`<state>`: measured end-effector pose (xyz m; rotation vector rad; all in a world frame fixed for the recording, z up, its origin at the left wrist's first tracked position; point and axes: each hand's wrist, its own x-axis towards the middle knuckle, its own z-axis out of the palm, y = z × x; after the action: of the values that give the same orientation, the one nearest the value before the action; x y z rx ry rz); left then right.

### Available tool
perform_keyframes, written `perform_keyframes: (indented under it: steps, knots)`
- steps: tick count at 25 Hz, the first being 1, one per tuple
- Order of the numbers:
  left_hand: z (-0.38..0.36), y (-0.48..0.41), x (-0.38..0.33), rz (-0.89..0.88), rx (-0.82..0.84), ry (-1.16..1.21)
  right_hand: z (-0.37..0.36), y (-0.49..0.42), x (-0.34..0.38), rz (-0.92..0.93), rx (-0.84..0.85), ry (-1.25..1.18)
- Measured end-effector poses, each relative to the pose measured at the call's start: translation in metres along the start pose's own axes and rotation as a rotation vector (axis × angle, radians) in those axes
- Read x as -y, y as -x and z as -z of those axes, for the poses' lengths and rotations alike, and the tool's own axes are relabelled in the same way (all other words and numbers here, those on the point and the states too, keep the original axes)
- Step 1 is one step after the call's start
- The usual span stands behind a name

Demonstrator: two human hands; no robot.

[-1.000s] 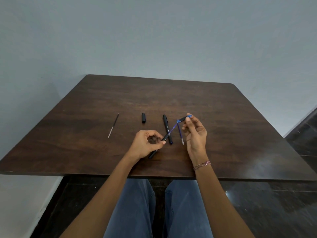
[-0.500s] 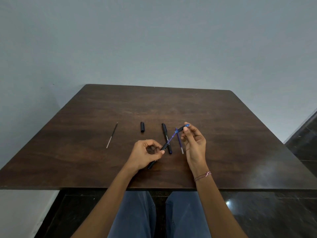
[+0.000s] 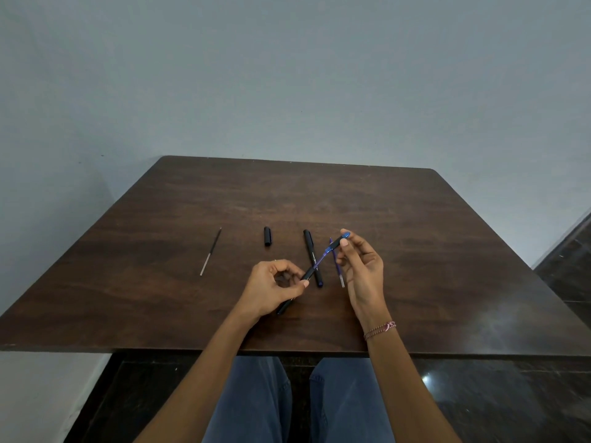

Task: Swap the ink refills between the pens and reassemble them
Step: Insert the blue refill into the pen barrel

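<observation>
My left hand point(image 3: 275, 286) grips a black pen barrel point(image 3: 295, 290) that slants up to the right. A thin blue refill point(image 3: 320, 259) runs from its upper end to a black and blue end piece point(image 3: 338, 240), which my right hand point(image 3: 363, 270) pinches between thumb and fingertips. Under these parts a second black pen point(image 3: 311, 251) lies on the dark wooden table point(image 3: 447, 251). A loose blue refill point(image 3: 336, 265) lies just right of that pen, partly behind my right hand. Further left lie a short black cap point(image 3: 268, 236) and a thin black refill point(image 3: 210, 256).
The table stands against a plain grey wall, with its near edge just above my knees. A dark glossy floor shows to the right of and below the table.
The table and hands sit lower in the frame, as the camera has tipped up. Both hands keep the same hold on the barrel and end piece, almost unmoved relative to each other.
</observation>
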<state>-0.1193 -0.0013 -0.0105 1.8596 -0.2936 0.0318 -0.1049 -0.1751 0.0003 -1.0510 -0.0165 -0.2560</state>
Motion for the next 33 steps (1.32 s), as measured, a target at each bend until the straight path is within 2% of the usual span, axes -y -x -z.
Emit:
perform_keyframes:
  steps: [9, 16, 33]
  knots:
    - [0.0008, 0.0008, 0.0009, -0.023, 0.001, -0.012, 0.002, -0.0015, -0.0029, 0.02, 0.035, 0.028]
    - [0.0009, 0.0015, -0.0024, 0.007, -0.032, 0.033, -0.0018, 0.003, -0.0071, 0.029, 0.16, 0.227]
    - [0.0015, -0.0001, 0.0015, 0.012, -0.046, 0.008, -0.0018, 0.0043, -0.0072, -0.024, 0.256, 0.268]
